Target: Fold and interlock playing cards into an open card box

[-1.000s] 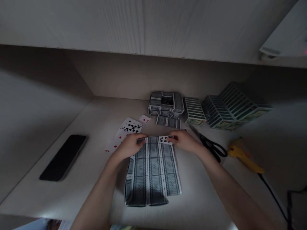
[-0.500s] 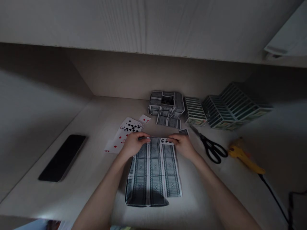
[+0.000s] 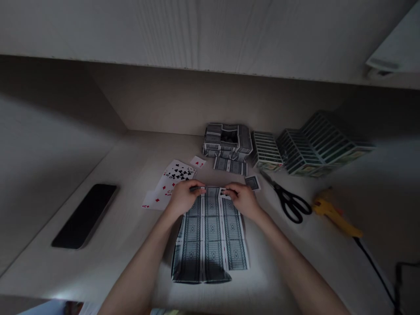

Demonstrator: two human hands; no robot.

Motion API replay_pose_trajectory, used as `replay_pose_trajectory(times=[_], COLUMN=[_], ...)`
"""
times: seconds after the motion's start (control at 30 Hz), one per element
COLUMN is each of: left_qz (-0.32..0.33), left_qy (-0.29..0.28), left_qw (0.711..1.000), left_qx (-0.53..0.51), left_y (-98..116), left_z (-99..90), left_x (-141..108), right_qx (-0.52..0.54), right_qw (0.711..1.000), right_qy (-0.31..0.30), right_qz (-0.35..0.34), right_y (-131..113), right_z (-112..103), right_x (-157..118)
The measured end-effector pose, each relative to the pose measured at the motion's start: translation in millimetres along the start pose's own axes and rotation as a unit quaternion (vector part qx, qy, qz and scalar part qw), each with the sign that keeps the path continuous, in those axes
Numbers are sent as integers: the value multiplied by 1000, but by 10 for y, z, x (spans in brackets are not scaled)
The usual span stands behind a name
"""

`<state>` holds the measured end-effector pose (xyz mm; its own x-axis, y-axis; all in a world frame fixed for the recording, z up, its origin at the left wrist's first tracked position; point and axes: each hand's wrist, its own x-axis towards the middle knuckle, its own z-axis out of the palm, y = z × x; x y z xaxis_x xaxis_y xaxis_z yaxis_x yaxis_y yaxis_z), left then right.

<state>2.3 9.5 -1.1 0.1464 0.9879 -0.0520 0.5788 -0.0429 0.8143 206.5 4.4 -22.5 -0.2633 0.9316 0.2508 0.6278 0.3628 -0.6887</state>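
Your desk surface (image 3: 131, 267) supports the card panel (image 3: 213, 227), which lies directly in front of you, patterned backs up. Its left side and part of its near edge turn upward. The far edge of the panel is between your left hand (image 3: 183, 199) and right hand (image 3: 244, 199). Your left thumb and fingers pinch that edge near its left end; your right thumb and fingers pinch it near its right corner, partly covering a club face.

The stepped card structure (image 3: 323, 144) stands at the far right. The card box (image 3: 244, 138), with a dark opening, and the ribbed card block (image 3: 267, 151) stand beyond the panel. The black phone (image 3: 84, 216) lies well to the left. On the right lie the yellow glue gun (image 3: 337, 216) and the black-handled scissors (image 3: 290, 203). Face-up cards (image 3: 172, 183) lie partly behind your left hand, in its immediate working area. The flat card strip (image 3: 230, 166) lies before the box. A face-down card (image 3: 252, 183) lies just beyond your right hand; a small heart card (image 3: 198, 162) lies beyond your left.

Readable marking: a red "A" beside a diamond. Other card indices are too small to confirm.
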Motion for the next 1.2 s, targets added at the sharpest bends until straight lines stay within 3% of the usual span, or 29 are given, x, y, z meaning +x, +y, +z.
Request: replay_pose_trajectory(times=[0.3,0.5,0.63,0.77,0.93,1.2], left_qz=[5,17,20,19,19,42], left_qy=[2,21,27,33,23,-9], left_qw=[1000,998,998,998,998,998], left_qx=[16,51,60,59,60,55], left_y=[14,27,39,37,34,8], left_z=[-18,-11,-5,6,4,-8], left_x=[-10,-32,-41,-41,-32,-22], right_qx=[156,158,201,200,119,73], right_qw=[978,963,947,948,958,959], right_qy=[16,32,5,-30,-99,-112], right_qz=[139,216,249,248,241,249], right_y=[171,-31,-221,-420,-646,-754], right_z=[124,164,211,272,315,456], right_x=[-89,-225,-341,-439,-481,-469])
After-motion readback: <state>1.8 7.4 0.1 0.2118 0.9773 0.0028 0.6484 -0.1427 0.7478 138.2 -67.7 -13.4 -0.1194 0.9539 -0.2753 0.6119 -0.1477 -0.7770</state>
